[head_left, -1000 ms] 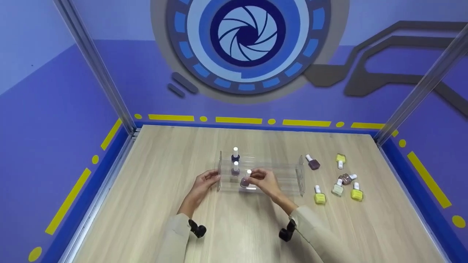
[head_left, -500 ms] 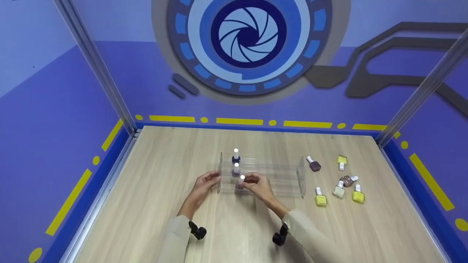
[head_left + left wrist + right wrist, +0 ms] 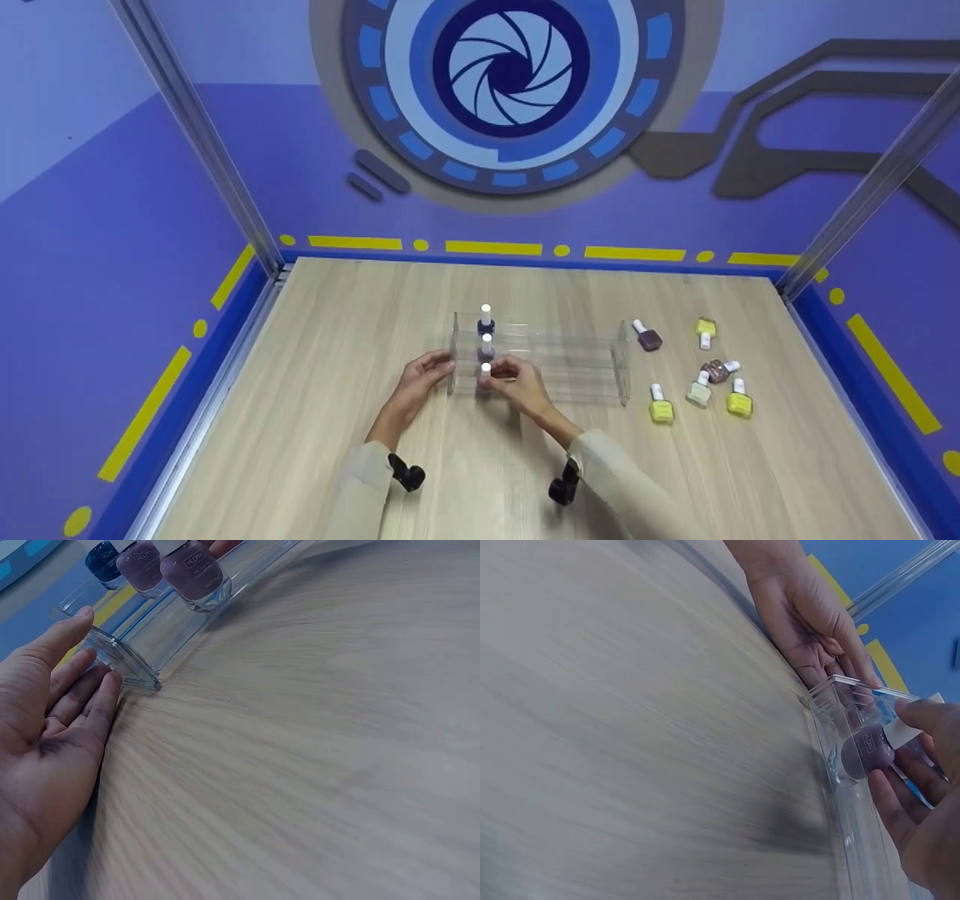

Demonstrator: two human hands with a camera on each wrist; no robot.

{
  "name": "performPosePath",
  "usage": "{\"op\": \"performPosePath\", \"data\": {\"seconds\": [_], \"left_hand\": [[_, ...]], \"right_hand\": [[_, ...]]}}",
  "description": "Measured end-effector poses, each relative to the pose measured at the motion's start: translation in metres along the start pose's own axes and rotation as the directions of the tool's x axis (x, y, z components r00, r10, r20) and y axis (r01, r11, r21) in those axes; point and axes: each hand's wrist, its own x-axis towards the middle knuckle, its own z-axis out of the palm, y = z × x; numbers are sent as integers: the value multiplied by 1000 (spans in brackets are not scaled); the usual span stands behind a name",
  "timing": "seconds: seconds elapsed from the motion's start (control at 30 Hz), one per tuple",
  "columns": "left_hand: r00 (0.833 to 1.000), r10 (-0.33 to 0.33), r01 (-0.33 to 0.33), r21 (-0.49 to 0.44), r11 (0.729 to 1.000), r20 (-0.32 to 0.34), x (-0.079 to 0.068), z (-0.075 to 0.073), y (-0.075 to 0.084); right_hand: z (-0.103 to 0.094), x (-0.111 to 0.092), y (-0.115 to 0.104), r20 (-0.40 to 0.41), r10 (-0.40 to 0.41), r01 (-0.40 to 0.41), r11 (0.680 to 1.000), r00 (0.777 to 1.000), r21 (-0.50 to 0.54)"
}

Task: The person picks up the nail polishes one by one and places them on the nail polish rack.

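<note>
A clear tiered rack (image 3: 621,364) stands mid-table. My right hand (image 3: 525,386) pinches a mauve nail polish bottle (image 3: 868,751) by its white cap, upright at the left end of the front tier. Behind it, in a line, stand another mauve nail polish bottle (image 3: 487,349) and a dark blue one (image 3: 486,324) on the higher tiers. My left hand (image 3: 56,720) touches the outside of the rack's left end panel with thumb and fingertips, its fingers loosely extended. In the right wrist view, part of that hand shows through the clear plastic.
Right of the rack lie several loose nail polish bottles: a dark purple one (image 3: 649,340), a glittery one (image 3: 718,370), a pale green one (image 3: 699,393) and yellow ones, such as the nearest yellow bottle (image 3: 661,410). Printed walls and metal posts bound the wooden table (image 3: 360,307).
My right hand has moved left along the front tier with the mauve bottle, which now lines up with the two behind it. The left hand stays at the rack's end.
</note>
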Motion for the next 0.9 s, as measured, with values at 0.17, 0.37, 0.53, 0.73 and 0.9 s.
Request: {"op": "performPosePath", "data": {"seconds": [0.17, 0.37, 0.53, 0.73, 0.9], "left_hand": [[1000, -3, 3, 6, 1000, 4, 1, 0, 1], [1000, -5, 5, 10, 1000, 2, 0, 0, 0], [1000, -2, 2, 8, 1000, 0, 1, 1, -2], [1000, -6, 6, 7, 1000, 5, 2, 1, -2], [1000, -7, 7, 26, 1000, -5, 1, 0, -1]], "right_hand": [[1, 1, 2, 21, -5, 5, 1000, 1000, -4], [2, 0, 3, 34, -9, 9, 1000, 999, 10], [2, -1, 3, 18, -27, 27, 1000, 999, 14], [-1, -2, 3, 43, -25, 23, 999, 999, 36], [-8, -3, -2, 73, -29, 25, 998, 997, 60]]}}
